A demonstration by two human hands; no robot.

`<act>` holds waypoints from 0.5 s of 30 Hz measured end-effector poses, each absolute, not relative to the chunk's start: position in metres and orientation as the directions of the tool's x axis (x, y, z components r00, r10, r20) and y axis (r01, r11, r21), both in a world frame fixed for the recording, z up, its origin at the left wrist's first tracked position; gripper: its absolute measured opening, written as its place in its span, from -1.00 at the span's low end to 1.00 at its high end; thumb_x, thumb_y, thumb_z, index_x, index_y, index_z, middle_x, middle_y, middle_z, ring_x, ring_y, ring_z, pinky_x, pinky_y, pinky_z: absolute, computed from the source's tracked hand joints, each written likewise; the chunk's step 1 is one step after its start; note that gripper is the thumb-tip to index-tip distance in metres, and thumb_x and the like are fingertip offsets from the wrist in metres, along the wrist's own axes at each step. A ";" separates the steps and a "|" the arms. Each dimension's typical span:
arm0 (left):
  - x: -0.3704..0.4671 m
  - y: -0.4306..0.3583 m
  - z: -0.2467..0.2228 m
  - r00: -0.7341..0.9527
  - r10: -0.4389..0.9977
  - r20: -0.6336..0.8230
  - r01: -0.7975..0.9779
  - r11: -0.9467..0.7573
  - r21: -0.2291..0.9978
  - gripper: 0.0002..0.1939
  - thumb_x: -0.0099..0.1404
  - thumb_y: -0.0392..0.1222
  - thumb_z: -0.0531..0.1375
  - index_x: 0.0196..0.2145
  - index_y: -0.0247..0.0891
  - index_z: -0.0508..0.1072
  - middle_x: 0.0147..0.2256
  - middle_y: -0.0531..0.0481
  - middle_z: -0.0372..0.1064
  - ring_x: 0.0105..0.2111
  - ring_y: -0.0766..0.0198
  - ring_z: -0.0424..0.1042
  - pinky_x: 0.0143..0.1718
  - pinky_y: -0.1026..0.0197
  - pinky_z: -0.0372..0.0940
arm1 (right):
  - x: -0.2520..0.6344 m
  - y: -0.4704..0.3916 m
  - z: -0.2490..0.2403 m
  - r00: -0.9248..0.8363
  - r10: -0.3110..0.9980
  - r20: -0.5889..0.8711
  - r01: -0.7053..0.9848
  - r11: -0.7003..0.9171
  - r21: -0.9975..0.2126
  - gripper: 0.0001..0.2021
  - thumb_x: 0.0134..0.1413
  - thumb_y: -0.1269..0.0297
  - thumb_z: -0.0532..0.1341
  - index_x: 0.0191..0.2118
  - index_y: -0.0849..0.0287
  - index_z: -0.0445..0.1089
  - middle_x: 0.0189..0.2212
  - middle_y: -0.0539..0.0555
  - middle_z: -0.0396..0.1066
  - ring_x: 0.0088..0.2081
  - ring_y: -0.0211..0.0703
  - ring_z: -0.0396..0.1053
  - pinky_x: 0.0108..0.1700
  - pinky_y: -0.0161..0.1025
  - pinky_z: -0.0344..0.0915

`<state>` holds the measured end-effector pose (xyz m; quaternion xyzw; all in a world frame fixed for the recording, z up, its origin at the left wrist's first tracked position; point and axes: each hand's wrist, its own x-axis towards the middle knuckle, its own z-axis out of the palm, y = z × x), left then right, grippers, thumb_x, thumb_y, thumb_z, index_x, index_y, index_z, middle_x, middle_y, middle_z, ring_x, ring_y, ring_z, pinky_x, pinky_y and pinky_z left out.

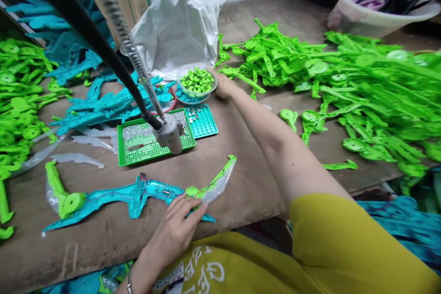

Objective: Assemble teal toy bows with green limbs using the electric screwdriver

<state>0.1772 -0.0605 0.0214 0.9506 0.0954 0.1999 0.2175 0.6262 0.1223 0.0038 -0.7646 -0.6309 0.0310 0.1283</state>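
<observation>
Left hand (177, 223) rests on bow (119, 194), fingers loosely open; right hand (223, 86) at bowl (197, 94), grip unclear. Mid-frame, a hanging tool (170, 134) partly hides the green tray (121, 149).

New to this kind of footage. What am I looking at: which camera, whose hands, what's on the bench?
There is no robot here: these are a person's bare hands, and the single picture comes from a camera worn on that person's head, looking forward and down. The left hand rests on a teal and green bow-shaped assembly. The right hand reaches to the edge of a clear bowl of small green pieces; its fingertips are hidden, so a grip can't be confirmed. On the brown bench also lie a green tray with small silvery bits and a pile of green parts. A grey device hangs over the tray.
</observation>
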 end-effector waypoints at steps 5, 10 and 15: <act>0.176 -0.059 0.016 0.903 0.251 0.350 0.071 -0.887 0.456 -0.61 0.35 -0.46 0.10 0.10 -0.32 0.41 -0.04 -0.19 0.46 0.02 0.14 0.44 0.11 -0.04 0.40 | 0.621 0.072 0.002 0.124 0.988 0.094 0.986 -0.111 -0.125 -0.38 -0.06 0.52 0.13 0.21 0.29 0.27 0.14 0.35 0.33 0.19 0.24 0.22 0.17 0.21 0.17; 0.172 -0.058 0.017 0.896 0.263 0.359 0.084 -0.893 0.443 -0.61 0.35 -0.47 0.09 0.09 -0.30 0.42 -0.05 -0.18 0.48 -0.01 0.15 0.47 0.10 -0.04 0.40 | 0.617 0.038 0.005 0.032 0.995 0.096 0.984 -0.014 -0.177 -0.42 -0.16 0.59 0.10 0.07 0.19 0.46 0.14 0.22 0.39 0.22 0.21 0.23 0.22 0.22 0.14; 0.172 -0.055 0.020 0.863 0.299 0.408 0.097 -0.889 0.448 -0.62 0.36 -0.46 0.07 0.08 -0.27 0.43 -0.06 -0.16 0.49 -0.03 0.19 0.48 0.08 0.02 0.41 | 0.591 0.005 0.008 0.297 0.933 0.202 0.915 -0.218 -0.340 -0.58 -0.06 0.49 0.13 -0.05 0.18 0.49 0.04 0.21 0.46 0.09 0.08 0.38 0.15 -0.01 0.28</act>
